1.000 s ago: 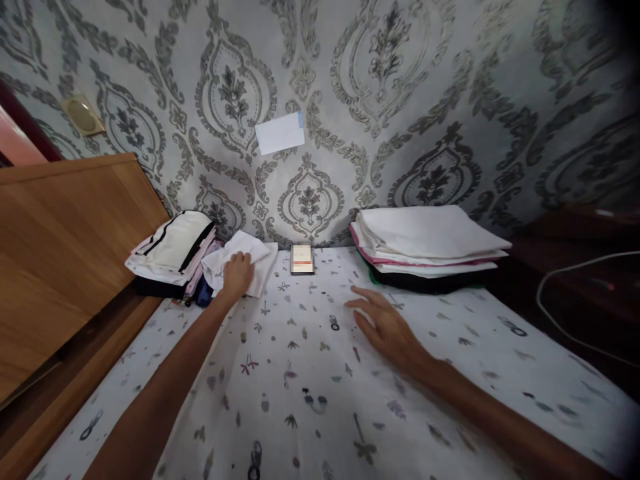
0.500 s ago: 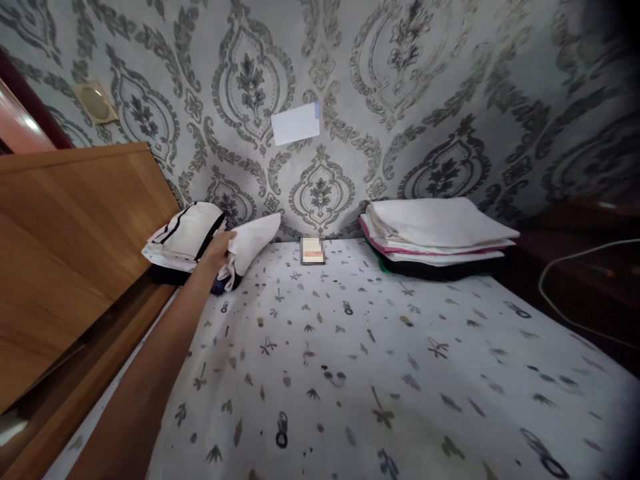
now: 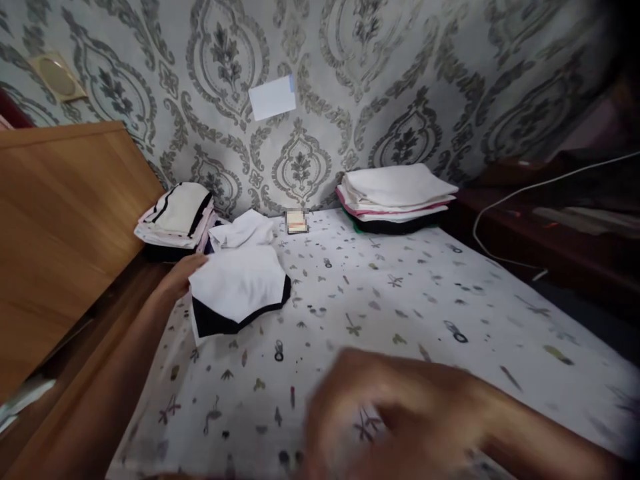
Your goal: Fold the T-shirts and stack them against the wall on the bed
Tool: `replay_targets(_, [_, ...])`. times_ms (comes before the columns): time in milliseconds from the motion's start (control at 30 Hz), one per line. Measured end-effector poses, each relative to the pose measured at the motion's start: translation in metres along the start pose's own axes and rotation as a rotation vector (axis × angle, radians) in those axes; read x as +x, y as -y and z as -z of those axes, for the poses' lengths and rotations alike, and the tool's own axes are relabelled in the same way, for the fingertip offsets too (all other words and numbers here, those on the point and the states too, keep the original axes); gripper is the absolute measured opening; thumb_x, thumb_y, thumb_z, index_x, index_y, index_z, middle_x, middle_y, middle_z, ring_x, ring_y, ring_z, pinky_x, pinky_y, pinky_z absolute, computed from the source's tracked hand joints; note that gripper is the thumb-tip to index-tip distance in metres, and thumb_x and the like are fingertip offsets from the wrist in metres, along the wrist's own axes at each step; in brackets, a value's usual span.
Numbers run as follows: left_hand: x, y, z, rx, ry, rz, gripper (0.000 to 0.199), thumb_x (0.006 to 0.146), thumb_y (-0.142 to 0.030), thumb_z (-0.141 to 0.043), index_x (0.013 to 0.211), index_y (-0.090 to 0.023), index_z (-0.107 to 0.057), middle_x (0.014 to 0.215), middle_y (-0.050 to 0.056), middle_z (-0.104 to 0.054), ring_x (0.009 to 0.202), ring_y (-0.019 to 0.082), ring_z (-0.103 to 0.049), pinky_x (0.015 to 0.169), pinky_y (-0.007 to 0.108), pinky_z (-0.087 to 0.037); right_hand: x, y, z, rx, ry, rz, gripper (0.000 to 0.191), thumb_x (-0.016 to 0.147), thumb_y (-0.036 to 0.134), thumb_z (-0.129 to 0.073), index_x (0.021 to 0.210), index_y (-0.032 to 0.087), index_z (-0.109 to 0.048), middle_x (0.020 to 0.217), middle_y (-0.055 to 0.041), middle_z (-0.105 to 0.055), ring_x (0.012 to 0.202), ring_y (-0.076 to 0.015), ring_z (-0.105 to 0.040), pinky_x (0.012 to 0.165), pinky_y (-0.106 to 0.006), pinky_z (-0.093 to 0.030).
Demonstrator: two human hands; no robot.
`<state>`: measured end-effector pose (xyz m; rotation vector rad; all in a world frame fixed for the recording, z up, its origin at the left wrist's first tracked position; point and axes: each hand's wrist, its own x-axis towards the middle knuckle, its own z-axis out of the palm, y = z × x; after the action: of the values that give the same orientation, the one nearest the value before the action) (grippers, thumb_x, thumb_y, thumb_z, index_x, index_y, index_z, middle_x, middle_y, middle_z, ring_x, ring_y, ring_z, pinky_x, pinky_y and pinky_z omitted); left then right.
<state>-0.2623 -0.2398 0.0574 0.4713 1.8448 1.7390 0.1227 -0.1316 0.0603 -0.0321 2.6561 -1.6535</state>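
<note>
My left hand (image 3: 187, 273) grips the left edge of a white and black garment (image 3: 240, 283), which hangs or lies over the patterned sheet (image 3: 325, 360). Behind it is a crumpled white cloth (image 3: 245, 230). A folded pile of clothes (image 3: 180, 217) with a black-striped cream item on top sits beside the wooden board. My right hand (image 3: 380, 407) is blurred at the bottom of the view, over the sheet, its fingers curved and apart with nothing visible between them.
A second folded pile (image 3: 400, 190) lies against the wall at the right. Between the piles is a small blurred-out box (image 3: 297, 221). A wooden board (image 3: 70, 220) borders the left side. A white cable (image 3: 483, 220) hangs at the right.
My left hand has brought the white and black garment away from the left pile, nearer to me. My right hand has come into view. The camera view has shifted.
</note>
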Motion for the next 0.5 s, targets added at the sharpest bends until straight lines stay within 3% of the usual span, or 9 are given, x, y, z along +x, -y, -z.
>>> replay_targets(67, [-0.006,0.013,0.017,0.133,-0.020,0.027,0.011,0.060,-0.012,-0.069,0.067,-0.016,-0.063,0.059,-0.005,-0.056,0.060,0.012,-0.051,0.047,0.017,-0.038,0.022,-0.001,-0.008,-0.116,-0.011,0.029,0.026,0.092,0.036,-0.063,0.114,0.027,-0.073,0.110,-0.0043,-0.075,0.102,-0.0210,-0.070,0.088,-0.033,-0.056])
replay_targets(133, [-0.011,0.022,0.029,0.281,-0.016,0.014,0.014,0.058,-0.015,-0.071,0.070,-0.017,-0.063,0.067,-0.004,-0.058,0.069,0.014,-0.052,0.056,0.019,-0.041,0.049,-0.014,-0.022,-0.366,-0.136,0.023,0.029,0.093,0.022,-0.059,0.120,0.019,-0.069,0.122,-0.0106,-0.071,0.111,-0.0246,-0.066,0.097,-0.040,-0.053])
replay_targets(267, [-0.016,0.036,0.045,0.716,0.093,-0.209,0.026,0.069,-0.036,-0.065,0.089,-0.019,-0.063,0.091,0.001,-0.062,0.091,0.021,-0.057,0.079,0.030,-0.048,0.102,-0.050,-0.048,-0.866,-0.332,0.155,0.040,0.091,0.004,-0.054,0.130,0.014,-0.059,0.143,-0.0179,-0.056,0.132,-0.0303,-0.050,0.107,-0.046,-0.044])
replay_targets(333, [-0.016,0.044,0.052,0.886,0.165,-0.297,0.035,0.073,-0.044,-0.061,0.099,-0.020,-0.062,0.097,0.003,-0.061,0.095,0.023,-0.057,0.084,0.035,-0.048,0.123,-0.063,-0.051,-0.991,-0.370,0.224,0.039,0.091,0.002,-0.051,0.128,0.013,-0.059,0.138,-0.0181,-0.059,0.129,-0.0302,-0.053,0.104,-0.046,-0.045])
replay_targets(500, [-0.014,0.066,0.065,1.045,0.304,-0.337,0.052,0.076,-0.051,-0.059,0.117,-0.020,-0.058,0.109,0.007,-0.059,0.097,0.025,-0.058,0.088,0.040,-0.050,0.154,-0.073,-0.038,-1.055,-0.295,0.222,0.027,0.089,-0.003,-0.050,0.100,0.015,-0.066,0.098,-0.0088,-0.072,0.094,-0.0230,-0.064,0.084,-0.037,-0.048])
